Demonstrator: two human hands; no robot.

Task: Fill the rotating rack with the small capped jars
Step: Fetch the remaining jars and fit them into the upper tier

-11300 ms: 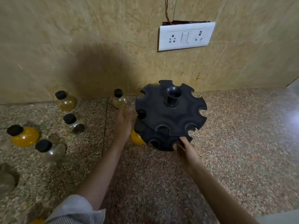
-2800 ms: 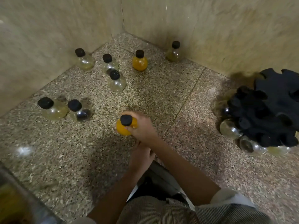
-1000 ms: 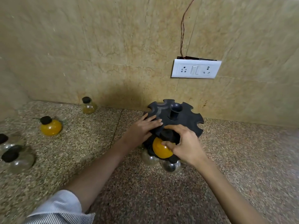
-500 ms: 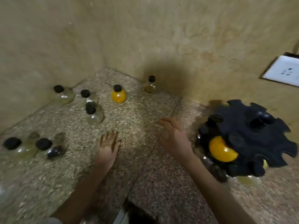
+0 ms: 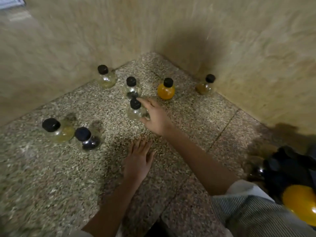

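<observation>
- Head view: the right hand point(image 5: 156, 117) reaches across the speckled stone counter point(image 5: 51, 177) toward its far corner, fingers spread and open around a clear jar point(image 5: 136, 111) with a black cap. The forefinger tip touches or nearly touches the cap from behind, and the thumb sits low beside the jar's round belly; nothing is gripped yet.
- The left hand point(image 5: 139, 161) lies flat, palm down, on the counter nearer the person, fingers extended together and open, holding nothing.
- Just behind the reached jar stands a second clear jar point(image 5: 132, 88) with dark contents at the bottom.
- An orange jar point(image 5: 166, 90) stands to the right of that pair, near the right hand's fingertips but apart from them.
- A pale jar point(image 5: 106, 76) stands near the left wall by the corner, and an amber jar point(image 5: 205, 85) stands against the right wall.
- Toward the counter's left edge, a yellowish jar point(image 5: 58, 130) and a dark-bottomed jar point(image 5: 87, 139) stand just beside each other, well apart from both hands.
- The black rotating rack point(image 5: 290, 171) sits at the right edge of the picture, blurred, with an orange jar in the rack point(image 5: 301, 202) on its near side, partly behind the striped sleeve point(image 5: 248, 211).
</observation>
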